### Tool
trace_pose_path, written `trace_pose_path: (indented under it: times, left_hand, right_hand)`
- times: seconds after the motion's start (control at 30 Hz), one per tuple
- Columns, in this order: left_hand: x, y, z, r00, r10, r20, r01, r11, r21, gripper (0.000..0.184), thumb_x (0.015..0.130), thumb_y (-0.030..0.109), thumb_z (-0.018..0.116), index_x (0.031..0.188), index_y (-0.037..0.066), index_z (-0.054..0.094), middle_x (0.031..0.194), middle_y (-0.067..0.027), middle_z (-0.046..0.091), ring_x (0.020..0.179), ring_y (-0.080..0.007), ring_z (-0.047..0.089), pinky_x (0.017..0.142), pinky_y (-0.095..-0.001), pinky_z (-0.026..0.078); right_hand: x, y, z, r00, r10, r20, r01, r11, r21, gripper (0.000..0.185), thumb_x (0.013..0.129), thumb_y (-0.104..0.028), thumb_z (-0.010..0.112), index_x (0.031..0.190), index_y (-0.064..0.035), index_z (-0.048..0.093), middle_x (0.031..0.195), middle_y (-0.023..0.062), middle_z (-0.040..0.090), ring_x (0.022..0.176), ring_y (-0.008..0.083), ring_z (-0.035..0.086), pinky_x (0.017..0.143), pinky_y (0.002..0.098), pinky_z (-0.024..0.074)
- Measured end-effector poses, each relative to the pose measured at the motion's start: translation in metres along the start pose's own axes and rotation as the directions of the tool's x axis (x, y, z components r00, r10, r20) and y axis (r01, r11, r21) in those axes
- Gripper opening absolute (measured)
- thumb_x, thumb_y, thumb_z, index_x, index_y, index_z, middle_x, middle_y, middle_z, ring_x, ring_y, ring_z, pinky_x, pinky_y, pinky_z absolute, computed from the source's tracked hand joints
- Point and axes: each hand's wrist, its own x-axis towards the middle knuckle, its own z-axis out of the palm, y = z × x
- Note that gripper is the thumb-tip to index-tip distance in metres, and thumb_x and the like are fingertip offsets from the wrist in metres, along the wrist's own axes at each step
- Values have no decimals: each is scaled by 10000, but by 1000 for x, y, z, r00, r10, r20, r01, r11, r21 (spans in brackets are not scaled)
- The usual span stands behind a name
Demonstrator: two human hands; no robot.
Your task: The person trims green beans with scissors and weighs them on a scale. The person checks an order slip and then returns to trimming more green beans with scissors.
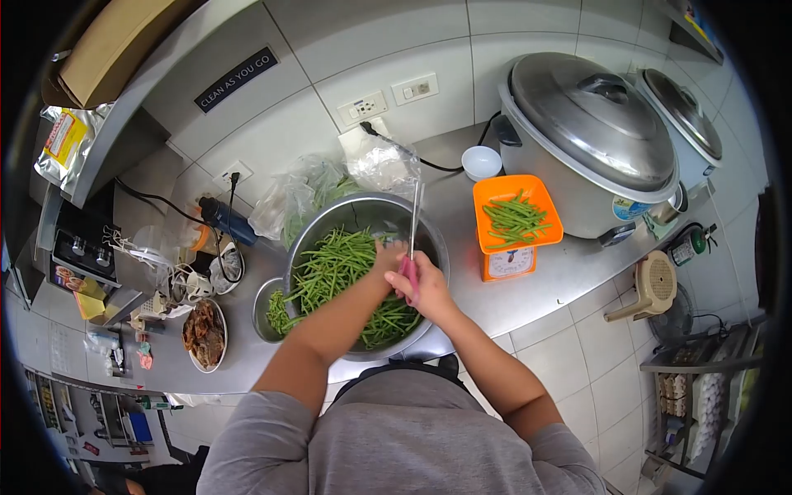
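A large metal bowl (440, 264) on the counter holds a heap of green beans (334, 268). My right hand (425, 285) is closed around the pink handle of a knife (414, 223), whose blade points away from me over the bowl's right side. Reaching into the bowl, my left hand (391, 254) is just left of the knife handle, close to the beans; its fingers are too small and partly hidden to read. A smaller metal bowl (262, 318) with short cut green pieces touches the big bowl's left side. More beans lie in the orange scale's tray (548, 195) at right.
A large rice cooker (544, 148) stands behind the orange scale, near a small white bowl (481, 163). Plastic bags (285, 198) lie behind the big bowl. A plate of browned food (204, 334) sits at left. Beyond the counter's right edge is a beige stool (654, 280).
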Motion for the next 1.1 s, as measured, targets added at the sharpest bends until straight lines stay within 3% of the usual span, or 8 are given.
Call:
trace_pose_path:
  times: [0.2, 0.37, 0.53, 0.6, 0.63, 0.93, 1.03, 1.1]
  left_hand:
    - [-33, -19, -19, 926, 29, -376, -154, 939, -306, 283, 825, 160, 620, 1054, -7, 607, 1009, -192, 644, 981, -287, 639, 896, -388, 464]
    - [-86, -25, -64, 732, -310, -607, -545, 268, -794, 226, 940, 171, 559, 1074, -8, 589, 981, -141, 643, 889, -177, 627, 824, -304, 475]
    - [-109, -21, -69, 899, -283, -334, -226, 353, -908, 373, 902, 121, 577, 1250, 13, 502, 1030, -181, 653, 926, -242, 627, 853, -346, 467]
    - [-109, -18, -57, 709, -146, -690, -333, 794, -509, 630, 825, 67, 606, 1393, 28, 338, 1040, -219, 646, 943, -362, 610, 889, -421, 446]
    - [-112, -18, -54, 758, -151, -635, -289, 795, -533, 917, 723, 28, 634, 1492, 72, 135, 1020, -251, 618, 950, -439, 573, 882, -455, 449]
    - [-141, -51, -73, 852, 10, -524, -365, 729, -579, 1043, 700, 47, 724, 1502, 46, 58, 1258, -269, 528, 1175, -439, 492, 1082, -482, 267]
    - [-147, -56, -81, 681, -18, -732, -322, 890, -322, 1052, 724, 129, 756, 1496, 28, 48, 1189, -236, 588, 1148, -394, 531, 1076, -538, 223]
    - [-151, -60, -84, 832, 51, -553, -478, 573, -666, 880, 797, 162, 703, 1475, 15, 161, 1210, -254, 574, 1150, -372, 552, 1035, -462, 330]
  right_hand:
    - [5, 10, -7, 980, -26, -195, -8, 985, -172, 434, 832, -251, 731, 1098, 3, 501, 713, 32, 578, 553, 94, 555, 463, 235, 419]
    - [4, 2, -4, 980, 18, -198, -43, 991, -123, 581, 741, -184, 812, 1188, -38, 473, 813, 63, 631, 696, 142, 598, 647, 287, 502]
    - [12, -10, 25, 937, -289, -198, 232, 935, -268, 685, 701, -187, 841, 1248, -41, 455, 986, 84, 658, 884, 153, 624, 783, 294, 511]
    - [21, -17, 43, 919, -368, -137, 308, 892, -331, 660, 702, -121, 832, 1225, -15, 443, 996, 96, 634, 916, 151, 603, 816, 283, 494]
    - [22, -19, 48, 924, -353, -145, 289, 896, -337, 660, 702, -121, 832, 1225, -15, 443, 996, 96, 634, 916, 151, 603, 816, 283, 494]
    - [44, -33, 73, 940, -256, -226, 183, 937, -298, 508, 680, -51, 821, 1099, 12, 541, 914, 69, 635, 848, 106, 609, 748, 248, 497]
    - [37, -45, 78, 883, -350, -312, 186, 872, -452, 466, 693, -59, 795, 1097, 6, 572, 846, 94, 662, 735, 122, 621, 672, 265, 512]
    - [30, -61, 92, 884, -324, -336, 153, 882, -446, 488, 702, -49, 798, 1119, 15, 552, 844, 108, 659, 707, 124, 614, 595, 254, 505]
